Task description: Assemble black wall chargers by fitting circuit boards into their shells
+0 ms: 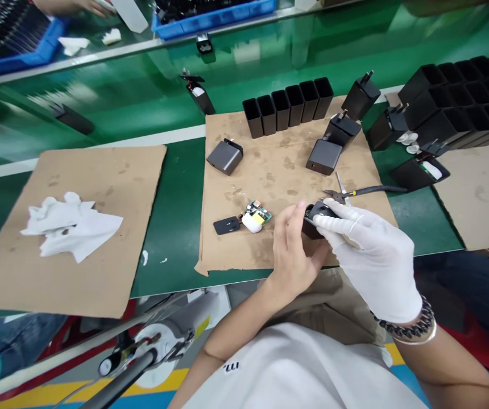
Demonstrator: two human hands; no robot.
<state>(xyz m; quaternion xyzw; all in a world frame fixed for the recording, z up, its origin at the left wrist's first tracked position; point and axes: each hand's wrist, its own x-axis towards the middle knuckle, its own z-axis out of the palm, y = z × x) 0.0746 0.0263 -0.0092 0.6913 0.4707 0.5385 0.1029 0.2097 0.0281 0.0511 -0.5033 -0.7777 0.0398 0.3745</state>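
Our left hand (293,255) and gloved right hand (372,255) clamp their fingers on a black charger casing (311,229) (pliers (366,190) lie just beyond).

The bare left hand (290,249) and gloved right hand (370,258) hold a black case (311,229). A circuit board (258,216) lies on the cardboard (265,170) to the left; pliers (378,190) lie just beyond, and six open boxes (282,115) stand in a row.

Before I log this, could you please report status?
Left hand holds black case. Gloved right hand at its top. Pliers lie just beyond.
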